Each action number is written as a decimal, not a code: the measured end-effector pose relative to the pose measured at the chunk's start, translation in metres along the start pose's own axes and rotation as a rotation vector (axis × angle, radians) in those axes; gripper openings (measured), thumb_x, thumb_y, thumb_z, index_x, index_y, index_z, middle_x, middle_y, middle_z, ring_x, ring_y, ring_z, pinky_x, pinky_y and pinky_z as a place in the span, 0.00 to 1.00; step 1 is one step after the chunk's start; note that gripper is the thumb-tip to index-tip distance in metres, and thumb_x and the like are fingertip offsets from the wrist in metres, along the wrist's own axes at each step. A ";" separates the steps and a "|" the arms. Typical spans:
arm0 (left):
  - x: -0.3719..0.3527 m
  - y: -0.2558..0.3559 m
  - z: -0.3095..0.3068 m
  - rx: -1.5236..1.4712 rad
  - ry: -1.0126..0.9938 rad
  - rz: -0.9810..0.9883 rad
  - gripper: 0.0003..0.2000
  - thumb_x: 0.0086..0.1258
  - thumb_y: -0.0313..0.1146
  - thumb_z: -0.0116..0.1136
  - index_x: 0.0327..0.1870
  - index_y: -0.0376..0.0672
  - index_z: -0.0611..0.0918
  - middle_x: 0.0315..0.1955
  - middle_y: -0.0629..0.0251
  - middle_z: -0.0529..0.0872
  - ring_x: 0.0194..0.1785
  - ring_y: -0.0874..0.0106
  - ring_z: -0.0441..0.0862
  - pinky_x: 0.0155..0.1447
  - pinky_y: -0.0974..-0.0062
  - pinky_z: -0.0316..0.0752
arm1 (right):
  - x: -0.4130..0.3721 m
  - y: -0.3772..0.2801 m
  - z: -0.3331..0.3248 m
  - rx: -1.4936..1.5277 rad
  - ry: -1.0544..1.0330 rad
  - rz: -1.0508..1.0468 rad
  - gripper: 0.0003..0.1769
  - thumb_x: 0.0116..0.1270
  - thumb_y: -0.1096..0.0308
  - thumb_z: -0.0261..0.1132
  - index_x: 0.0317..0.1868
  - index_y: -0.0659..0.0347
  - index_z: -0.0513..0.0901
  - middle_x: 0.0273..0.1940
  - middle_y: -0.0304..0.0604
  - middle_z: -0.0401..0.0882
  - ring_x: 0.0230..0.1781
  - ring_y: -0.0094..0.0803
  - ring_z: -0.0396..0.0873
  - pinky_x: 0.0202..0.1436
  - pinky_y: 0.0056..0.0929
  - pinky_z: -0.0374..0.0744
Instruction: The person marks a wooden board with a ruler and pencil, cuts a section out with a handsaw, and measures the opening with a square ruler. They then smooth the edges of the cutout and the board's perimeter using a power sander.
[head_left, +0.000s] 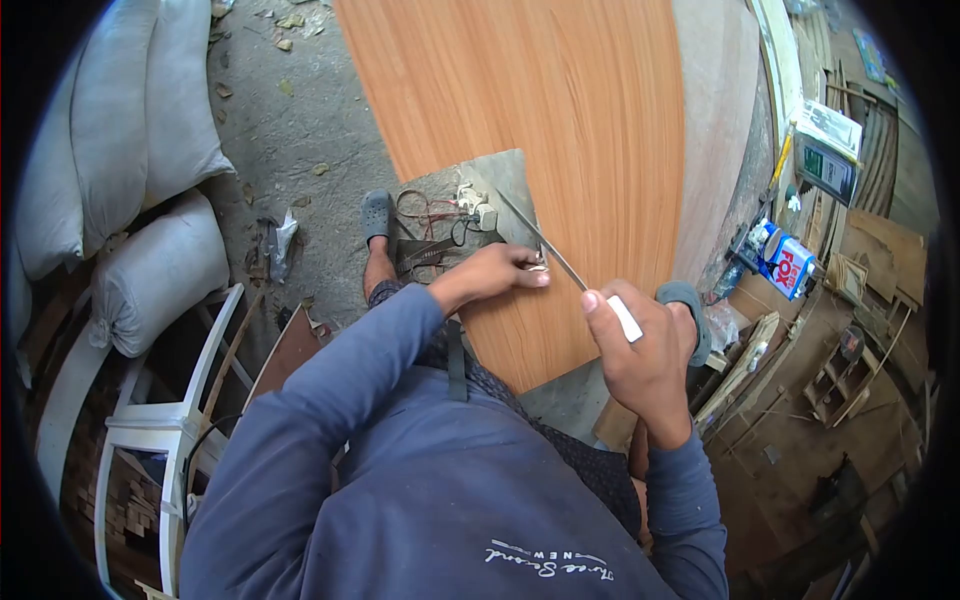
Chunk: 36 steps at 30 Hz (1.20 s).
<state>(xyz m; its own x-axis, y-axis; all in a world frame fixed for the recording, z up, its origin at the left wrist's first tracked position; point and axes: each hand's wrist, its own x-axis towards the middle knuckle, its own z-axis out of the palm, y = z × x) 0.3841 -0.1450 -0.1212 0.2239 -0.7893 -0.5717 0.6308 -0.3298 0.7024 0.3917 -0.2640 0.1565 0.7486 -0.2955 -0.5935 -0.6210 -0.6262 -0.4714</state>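
My right hand point(640, 355) is closed round the white handle of a long thin metal blade point(545, 242), which slants up and left from my fist. The blade passes over the right edge of a small grey sheet point(513, 185). My left hand point(497, 274) is closed at the lower corner of that sheet, its thumb and fingers pinched together beside the blade. What those fingertips hold is too small to make out. Underneath is a large wood-grain board point(600, 130).
White power sockets with wires point(482, 215) lie left of the board. Stuffed white sacks point(165, 270) and a white frame point(150, 425) are at the left. Tins point(785, 262) and wood scraps point(745, 375) stand at the right. My sandalled feet flank the board.
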 end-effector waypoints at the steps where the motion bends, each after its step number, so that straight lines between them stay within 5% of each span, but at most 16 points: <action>1: 0.008 0.004 -0.001 -0.048 -0.073 -0.106 0.17 0.73 0.42 0.74 0.50 0.36 0.89 0.44 0.60 0.92 0.45 0.69 0.87 0.51 0.69 0.81 | -0.003 -0.001 0.002 0.002 0.009 0.004 0.14 0.79 0.64 0.67 0.38 0.68 0.82 0.27 0.53 0.78 0.25 0.42 0.77 0.31 0.38 0.73; 6: 0.011 -0.006 -0.010 -0.702 -0.032 -0.293 0.15 0.75 0.40 0.73 0.44 0.34 0.90 0.36 0.63 0.91 0.37 0.75 0.86 0.42 0.71 0.80 | -0.016 0.002 0.019 -0.048 0.082 -0.073 0.15 0.81 0.63 0.66 0.38 0.67 0.81 0.26 0.52 0.76 0.24 0.41 0.76 0.30 0.39 0.72; 9: 0.028 -0.055 -0.024 -0.415 0.320 -0.207 0.16 0.78 0.41 0.69 0.46 0.32 0.90 0.38 0.61 0.92 0.37 0.73 0.87 0.45 0.70 0.81 | -0.016 0.024 0.034 0.027 0.106 -0.041 0.16 0.81 0.62 0.66 0.37 0.67 0.81 0.25 0.51 0.75 0.24 0.40 0.75 0.30 0.39 0.71; 10: 0.012 -0.032 -0.035 0.007 0.399 -0.263 0.18 0.79 0.41 0.65 0.51 0.30 0.89 0.43 0.54 0.93 0.41 0.63 0.91 0.51 0.64 0.84 | -0.016 0.034 0.040 0.064 0.110 -0.019 0.16 0.81 0.63 0.65 0.37 0.67 0.80 0.25 0.51 0.74 0.23 0.40 0.75 0.30 0.39 0.71; 14: 0.000 -0.023 -0.014 0.283 0.352 -0.037 0.17 0.77 0.39 0.64 0.52 0.31 0.89 0.49 0.42 0.92 0.52 0.48 0.91 0.58 0.54 0.81 | -0.008 0.049 0.057 0.052 0.197 -0.086 0.16 0.82 0.63 0.65 0.36 0.66 0.80 0.24 0.50 0.73 0.22 0.39 0.74 0.29 0.39 0.70; 17: -0.010 0.013 -0.011 0.382 0.285 -0.105 0.17 0.76 0.38 0.64 0.53 0.30 0.88 0.49 0.39 0.91 0.55 0.45 0.89 0.61 0.54 0.80 | 0.005 0.047 0.063 0.075 0.221 -0.059 0.16 0.82 0.63 0.64 0.36 0.66 0.80 0.24 0.50 0.73 0.22 0.38 0.73 0.29 0.40 0.70; 21: -0.024 0.036 0.004 0.369 0.918 0.387 0.16 0.74 0.40 0.68 0.51 0.34 0.88 0.47 0.42 0.88 0.54 0.41 0.84 0.61 0.51 0.79 | 0.005 0.041 0.063 0.141 0.244 -0.016 0.16 0.82 0.64 0.63 0.35 0.66 0.79 0.24 0.49 0.72 0.22 0.38 0.73 0.29 0.40 0.70; 22: -0.025 0.042 -0.004 0.392 0.914 0.508 0.16 0.74 0.42 0.69 0.49 0.36 0.88 0.47 0.43 0.85 0.53 0.41 0.82 0.59 0.50 0.79 | 0.001 0.039 0.062 0.155 0.238 -0.014 0.16 0.82 0.64 0.63 0.35 0.67 0.79 0.24 0.49 0.72 0.22 0.38 0.73 0.29 0.40 0.70; 26: -0.029 0.055 -0.027 0.996 0.656 0.189 0.19 0.75 0.46 0.67 0.47 0.35 0.89 0.44 0.45 0.88 0.49 0.45 0.86 0.54 0.52 0.81 | -0.018 0.042 0.054 0.119 0.233 -0.117 0.16 0.81 0.65 0.63 0.34 0.67 0.78 0.24 0.49 0.71 0.22 0.42 0.72 0.29 0.41 0.70; 30: -0.016 0.076 -0.035 0.426 0.337 0.049 0.22 0.80 0.49 0.63 0.47 0.32 0.90 0.33 0.51 0.92 0.41 0.58 0.92 0.48 0.58 0.83 | -0.018 0.053 0.054 0.109 0.258 -0.143 0.16 0.80 0.66 0.63 0.33 0.66 0.77 0.24 0.49 0.70 0.21 0.44 0.72 0.28 0.41 0.70; 36: 0.011 0.049 -0.031 -0.135 0.346 0.114 0.17 0.76 0.39 0.71 0.49 0.29 0.89 0.37 0.57 0.94 0.38 0.72 0.91 0.46 0.71 0.84 | -0.013 0.079 0.068 0.162 0.268 -0.293 0.14 0.77 0.70 0.63 0.31 0.66 0.76 0.24 0.49 0.69 0.21 0.44 0.72 0.27 0.41 0.69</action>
<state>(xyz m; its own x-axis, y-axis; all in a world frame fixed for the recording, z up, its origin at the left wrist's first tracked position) 0.4406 -0.1537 -0.1062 0.5212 -0.5883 -0.6182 0.6740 -0.1606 0.7210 0.3171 -0.2608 0.0819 0.9196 -0.3121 -0.2387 -0.3852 -0.5969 -0.7038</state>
